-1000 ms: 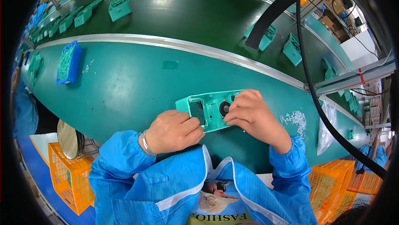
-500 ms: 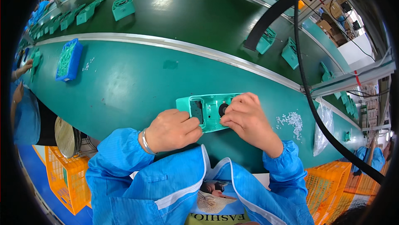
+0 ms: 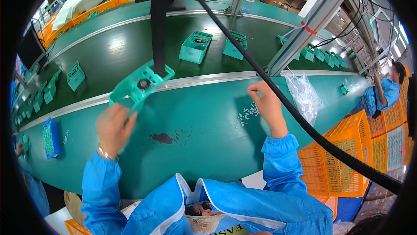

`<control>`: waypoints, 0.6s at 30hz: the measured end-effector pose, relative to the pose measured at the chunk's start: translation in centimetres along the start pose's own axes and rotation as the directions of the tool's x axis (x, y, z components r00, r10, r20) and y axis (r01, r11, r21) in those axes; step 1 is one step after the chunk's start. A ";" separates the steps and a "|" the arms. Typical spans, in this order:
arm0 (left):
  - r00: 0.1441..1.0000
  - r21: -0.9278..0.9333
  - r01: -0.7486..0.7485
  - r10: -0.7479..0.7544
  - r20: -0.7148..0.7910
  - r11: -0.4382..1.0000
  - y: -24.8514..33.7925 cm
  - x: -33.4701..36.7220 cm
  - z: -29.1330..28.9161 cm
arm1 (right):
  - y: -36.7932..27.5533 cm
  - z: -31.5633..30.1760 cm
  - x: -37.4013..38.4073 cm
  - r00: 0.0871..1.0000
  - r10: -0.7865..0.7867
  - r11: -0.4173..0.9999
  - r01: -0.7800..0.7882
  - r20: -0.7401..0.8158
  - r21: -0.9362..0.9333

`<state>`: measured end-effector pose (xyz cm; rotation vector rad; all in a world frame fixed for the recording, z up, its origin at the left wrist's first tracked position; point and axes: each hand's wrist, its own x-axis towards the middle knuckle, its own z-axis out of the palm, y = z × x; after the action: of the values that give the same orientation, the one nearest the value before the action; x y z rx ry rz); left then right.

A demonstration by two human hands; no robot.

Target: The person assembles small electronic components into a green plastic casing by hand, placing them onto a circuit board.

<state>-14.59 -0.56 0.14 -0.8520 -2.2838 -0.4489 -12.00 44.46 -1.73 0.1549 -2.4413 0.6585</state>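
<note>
My left hand (image 3: 115,126) grips the near left end of a green plastic housing (image 3: 132,96), lifted and tilted over the metal rail between the table and the conveyor belt. A round black part (image 3: 143,84) sits inside the housing. My right hand (image 3: 268,107) is raised above the table, thumb and forefinger pinched together. Whatever is between those fingertips, if anything, is too small to make out. Just left of and below that hand lie several small whitish pieces (image 3: 247,115), scattered on the green tabletop (image 3: 195,157).
Several green housings (image 3: 195,48) stand on the dark conveyor belt (image 3: 117,44). A black cable (image 3: 304,122) crosses in front, beside a metal post (image 3: 304,31). Also here are a clear plastic bag (image 3: 302,98), a blue bin (image 3: 51,138), orange crates (image 3: 339,157) and a co-worker (image 3: 382,92).
My left hand has carried the housing away from my body and leftward to the belt's edge. My right hand has let go of it and moved near the whitish pieces. The view has shifted.
</note>
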 end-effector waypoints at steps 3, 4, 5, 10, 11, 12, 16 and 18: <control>1.000 0.145 0.025 -0.027 0.014 0.989 -3.1 3.4 2.3 | 0.7 -1.3 -0.6 0.993 0.085 0.996 -0.081 0.086 -0.050; 0.998 0.138 0.069 -0.068 -0.013 0.988 -4.1 4.5 3.7 | 1.2 -1.4 -0.8 0.979 0.127 0.992 -0.125 0.162 -0.019; 0.993 0.133 0.115 -0.111 -0.038 0.984 -5.0 5.4 5.0 | 1.2 -1.3 -0.9 0.979 0.129 0.992 -0.128 0.156 -0.011; 0.977 0.171 0.208 -0.213 0.015 0.963 -7.3 8.6 11.6 | 0.7 -0.6 -1.4 0.935 0.041 0.984 -0.098 0.351 0.147; 0.973 0.211 0.217 -0.228 0.031 0.953 -7.5 9.1 12.4 | 0.9 -0.5 -1.5 0.936 0.049 0.983 -0.106 0.348 0.148; 0.961 0.177 0.262 -0.274 0.043 0.949 -7.6 9.2 13.2 | 1.0 -0.3 -1.7 0.934 0.050 0.985 -0.104 0.354 0.136; 0.942 0.242 0.297 -0.325 0.087 0.924 -8.4 10.2 16.0 | 0.7 0.3 -1.5 0.926 0.073 0.983 -0.129 0.369 0.128; 0.982 0.134 0.181 -0.172 -0.081 0.974 -7.9 10.7 16.3 | 0.0 0.0 -1.3 0.925 0.067 0.984 -0.123 0.373 0.129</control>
<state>-33.56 6.81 -5.21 -0.5574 -2.3054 -0.3830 -10.97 44.44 -2.47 0.2396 -2.7702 0.9303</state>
